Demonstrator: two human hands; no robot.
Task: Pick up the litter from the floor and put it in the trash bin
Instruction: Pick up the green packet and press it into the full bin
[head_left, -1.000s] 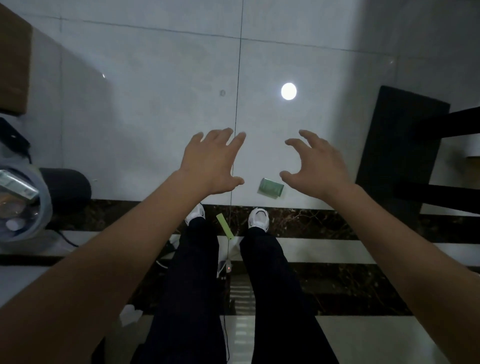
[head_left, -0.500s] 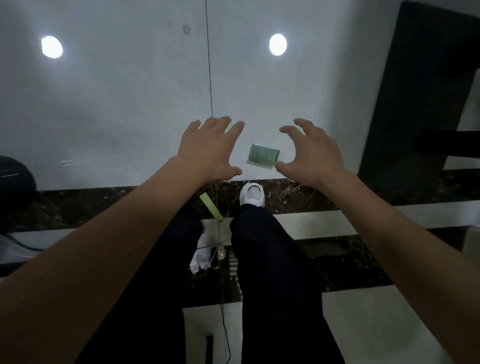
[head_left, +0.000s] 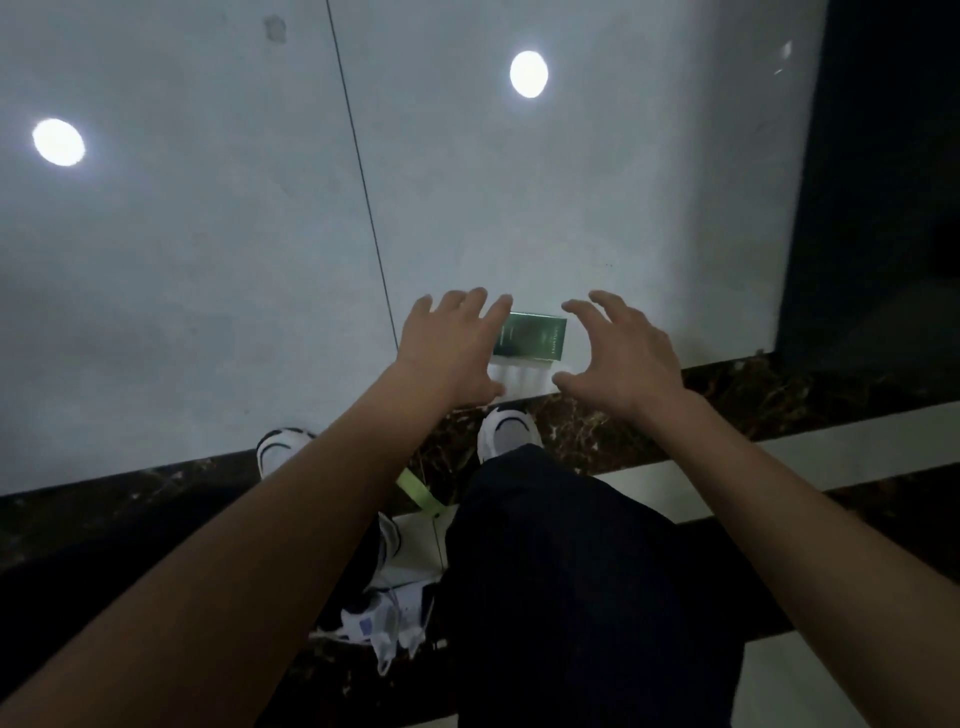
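Nearest me I saw a pale green strip (head_left: 420, 492) lying by the white shoe (head_left: 511, 431), and beyond it the left hand (head_left: 447, 353) and right hand (head_left: 621, 353) hung spread and empty, flanking the green box (head_left: 535, 338) on the pale floor (head_left: 208, 260).

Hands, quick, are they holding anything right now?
Left hand: open, holding nothing, near the green box.
Right hand: open, fingers curved, holding nothing.
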